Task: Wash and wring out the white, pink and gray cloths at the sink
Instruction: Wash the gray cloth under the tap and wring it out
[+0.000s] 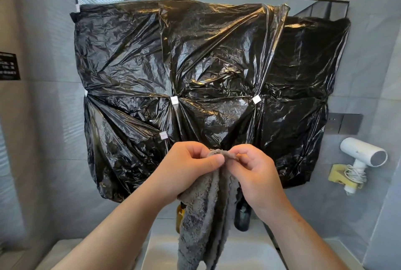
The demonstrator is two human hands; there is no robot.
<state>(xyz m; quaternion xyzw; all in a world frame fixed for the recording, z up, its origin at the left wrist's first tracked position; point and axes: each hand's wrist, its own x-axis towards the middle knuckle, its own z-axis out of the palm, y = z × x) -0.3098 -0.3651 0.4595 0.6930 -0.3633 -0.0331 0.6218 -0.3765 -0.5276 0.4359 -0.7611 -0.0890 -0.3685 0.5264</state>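
Crinkly black plastic sheeting (195,70) covers the mirror, white sink basin (160,256) underneath. The fluffy gray microfiber cloth (201,215) dangles over it, floppy and probably heavy if wet, so grab the top hem. Left hand (191,170) and right hand (258,174) both pinch that edge.

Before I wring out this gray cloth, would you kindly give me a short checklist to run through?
1. Left hand pinches the top edge of the gray cloth: ok.
2. Right hand pinches the same edge: ok.
3. Cloth hangs above the sink, so drips land in it: ok.
4. Cloth clear of the amber bottle and dark bottle behind it: cannot tell.
5. Cloth rinsed clean: cannot tell.
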